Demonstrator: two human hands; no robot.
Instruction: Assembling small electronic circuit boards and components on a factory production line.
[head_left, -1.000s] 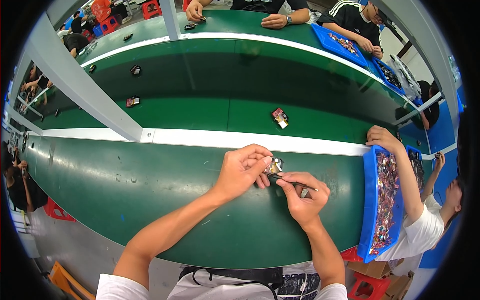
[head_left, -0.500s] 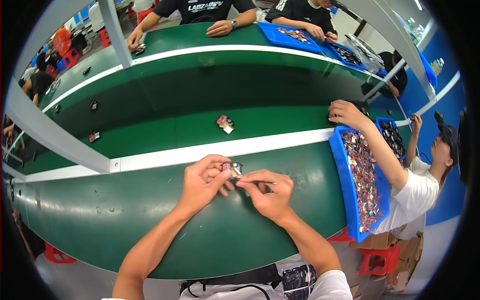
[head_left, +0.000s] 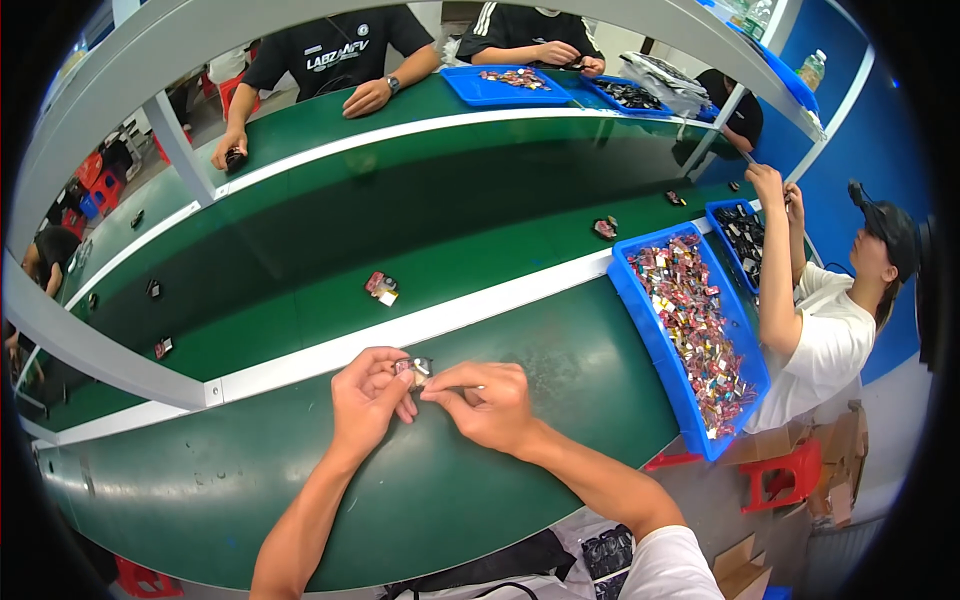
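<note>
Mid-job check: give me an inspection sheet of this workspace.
Surface: green bench, scuffed, with glare.
Work item: small reddish device, partly covered.
Clutter: similar-looking devices lie spaced beyond the white rail.
Hands: left hand grips the device; right hand pinches at its lower right, any tool there unclear.
Cables: thin wire-like strands among parts in the blue tray.
Surroundings: white-shirted co-worker beside the tray; people in dark shirts across the line; red stool lower right.

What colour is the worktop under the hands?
The worktop is dark green, best seen in the head view.
</note>
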